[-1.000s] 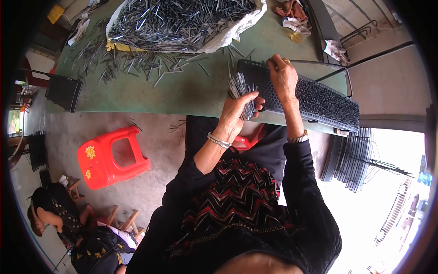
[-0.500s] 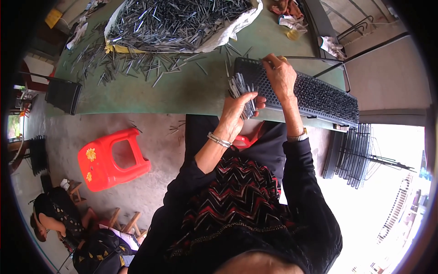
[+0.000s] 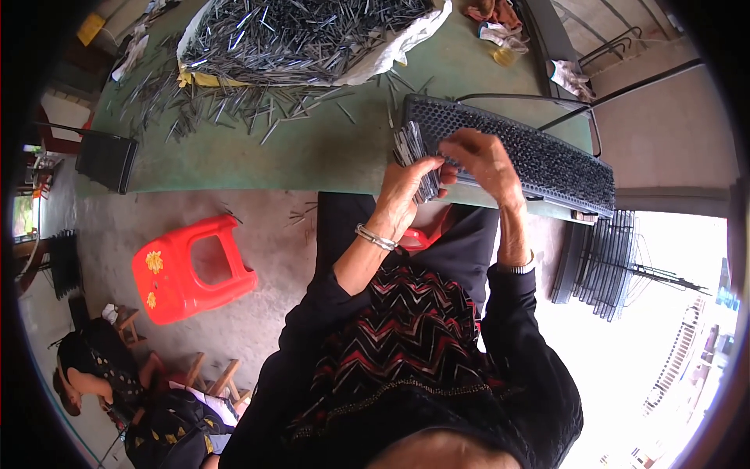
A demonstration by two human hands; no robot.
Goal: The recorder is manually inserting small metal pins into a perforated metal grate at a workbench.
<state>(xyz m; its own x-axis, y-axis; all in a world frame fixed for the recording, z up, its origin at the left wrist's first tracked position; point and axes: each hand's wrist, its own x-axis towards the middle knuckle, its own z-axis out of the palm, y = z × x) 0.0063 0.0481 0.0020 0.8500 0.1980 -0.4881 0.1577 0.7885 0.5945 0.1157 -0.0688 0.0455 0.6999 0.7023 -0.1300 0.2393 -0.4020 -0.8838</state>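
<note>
A bundle of thin dark grey strips (image 3: 409, 146) stands in my left hand (image 3: 400, 189), with the thumb and fingers wrapped round it. Just right of the bundle is my right hand (image 3: 486, 166), its fingers bent and drawn together by the left fingertips. Whatever those fingers pinch is too small and blurred to make out. Behind both hands lies a long black perforated tray (image 3: 426, 111). Its right stretch is packed with short dark pieces standing in the holes, while open holes show at its left end.
A white sack (image 3: 394, 55) heaped with loose strips (image 3: 289, 39) lies spread on the green table (image 3: 367, 144); more strips are scattered in front. Thin metal rods (image 3: 558, 119) cross by the tray. A red plastic stool (image 3: 176, 273) is on the floor at left, with a person (image 3: 94, 363) beyond.
My right hand has come back from the tray's left end toward my body and now sits beside the bundle. The left hand keeps its grip in about the same place.
</note>
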